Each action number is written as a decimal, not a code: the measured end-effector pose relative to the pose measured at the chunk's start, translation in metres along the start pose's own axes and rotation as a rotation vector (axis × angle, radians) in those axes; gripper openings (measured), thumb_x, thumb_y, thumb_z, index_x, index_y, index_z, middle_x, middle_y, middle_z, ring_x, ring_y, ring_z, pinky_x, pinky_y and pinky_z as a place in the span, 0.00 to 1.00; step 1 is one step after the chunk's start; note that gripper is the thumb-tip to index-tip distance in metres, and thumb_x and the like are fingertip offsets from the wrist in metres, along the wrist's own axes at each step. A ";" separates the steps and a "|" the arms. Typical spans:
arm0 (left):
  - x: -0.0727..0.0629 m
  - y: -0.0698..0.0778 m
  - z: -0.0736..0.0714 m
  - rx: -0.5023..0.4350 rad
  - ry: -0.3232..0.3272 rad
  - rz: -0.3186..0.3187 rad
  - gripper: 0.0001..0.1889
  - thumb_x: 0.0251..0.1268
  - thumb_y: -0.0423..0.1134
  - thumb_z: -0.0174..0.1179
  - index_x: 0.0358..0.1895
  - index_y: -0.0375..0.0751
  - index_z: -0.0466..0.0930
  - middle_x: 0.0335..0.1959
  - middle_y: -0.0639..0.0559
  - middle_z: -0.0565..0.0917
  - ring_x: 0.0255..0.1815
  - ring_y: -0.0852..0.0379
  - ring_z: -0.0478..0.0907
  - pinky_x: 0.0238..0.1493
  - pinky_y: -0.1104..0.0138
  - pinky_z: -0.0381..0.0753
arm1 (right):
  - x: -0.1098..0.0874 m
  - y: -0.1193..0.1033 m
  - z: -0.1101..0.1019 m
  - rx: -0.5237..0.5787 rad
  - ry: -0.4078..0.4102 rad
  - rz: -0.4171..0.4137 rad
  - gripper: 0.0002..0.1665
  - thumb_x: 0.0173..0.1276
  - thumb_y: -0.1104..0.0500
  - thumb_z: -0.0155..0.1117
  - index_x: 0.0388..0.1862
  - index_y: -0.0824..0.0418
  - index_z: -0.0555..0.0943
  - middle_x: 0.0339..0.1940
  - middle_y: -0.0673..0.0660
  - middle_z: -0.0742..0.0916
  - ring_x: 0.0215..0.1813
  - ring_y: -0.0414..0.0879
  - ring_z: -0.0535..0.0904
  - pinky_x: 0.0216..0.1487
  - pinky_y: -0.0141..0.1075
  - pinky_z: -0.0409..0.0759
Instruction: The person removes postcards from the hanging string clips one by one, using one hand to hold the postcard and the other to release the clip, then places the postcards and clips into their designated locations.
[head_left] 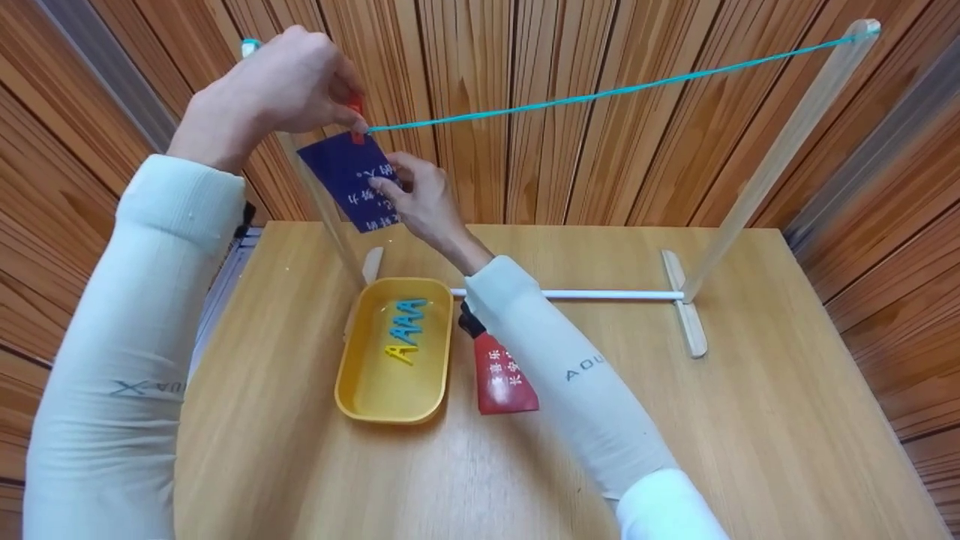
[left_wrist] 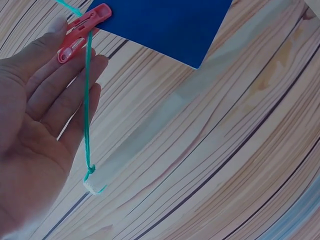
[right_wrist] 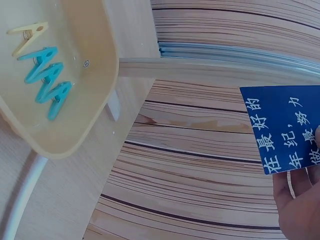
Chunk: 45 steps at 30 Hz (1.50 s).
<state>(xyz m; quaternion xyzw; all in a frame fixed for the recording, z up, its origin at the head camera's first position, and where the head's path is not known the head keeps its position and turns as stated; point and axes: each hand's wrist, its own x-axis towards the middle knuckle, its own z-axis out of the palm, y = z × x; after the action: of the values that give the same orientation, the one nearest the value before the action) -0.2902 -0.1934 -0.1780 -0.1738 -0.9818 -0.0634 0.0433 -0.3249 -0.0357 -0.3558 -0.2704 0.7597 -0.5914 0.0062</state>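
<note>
My left hand (head_left: 296,82) pinches a red clothespin (left_wrist: 82,32) at the left end of the stretched turquoise cord (head_left: 562,101). The clothespin's jaws sit at the corner of a dark blue card (head_left: 337,169) with white Chinese characters, and the cord passes by them. Lower down, my right hand (head_left: 424,195) holds the card's edge, thumb on the printed face and fingers behind it. The card hangs tilted beneath the cord. In the right wrist view, the card (right_wrist: 280,125) shows its lettering close to the fingertips.
A yellow tray (head_left: 386,394) on the wooden table holds several blue clothespins (head_left: 409,315) and a yellow one (head_left: 400,352). Partly under my right forearm lies a red printed card (head_left: 506,394). Wooden posts, the right one (head_left: 780,157) fully visible, carry the cord; a white rod (head_left: 607,295) joins their feet.
</note>
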 end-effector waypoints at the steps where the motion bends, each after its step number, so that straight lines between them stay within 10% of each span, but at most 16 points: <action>1: 0.000 0.000 0.001 -0.004 0.006 0.006 0.21 0.75 0.46 0.65 0.61 0.33 0.84 0.57 0.32 0.88 0.57 0.33 0.86 0.63 0.41 0.85 | -0.001 0.001 0.000 0.008 -0.006 -0.006 0.20 0.81 0.56 0.60 0.68 0.57 0.79 0.61 0.56 0.90 0.58 0.45 0.88 0.61 0.34 0.87; 14: 0.001 0.000 0.012 -0.068 0.126 0.017 0.14 0.77 0.43 0.62 0.48 0.35 0.91 0.48 0.36 0.91 0.48 0.39 0.88 0.53 0.47 0.90 | -0.003 0.004 -0.006 0.064 0.018 -0.011 0.15 0.82 0.56 0.59 0.61 0.57 0.82 0.55 0.56 0.91 0.52 0.45 0.86 0.59 0.35 0.86; 45: -0.002 0.012 0.017 -0.042 0.209 0.082 0.16 0.78 0.43 0.60 0.51 0.34 0.89 0.49 0.35 0.91 0.49 0.38 0.89 0.53 0.49 0.91 | -0.013 0.001 -0.013 0.039 0.047 0.026 0.14 0.81 0.57 0.60 0.60 0.58 0.83 0.55 0.56 0.91 0.52 0.45 0.88 0.59 0.37 0.87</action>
<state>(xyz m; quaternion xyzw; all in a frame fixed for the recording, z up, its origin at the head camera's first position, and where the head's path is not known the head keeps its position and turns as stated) -0.2853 -0.1807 -0.1939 -0.2070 -0.9625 -0.1001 0.1442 -0.3183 -0.0182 -0.3571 -0.2464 0.7513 -0.6122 0.0015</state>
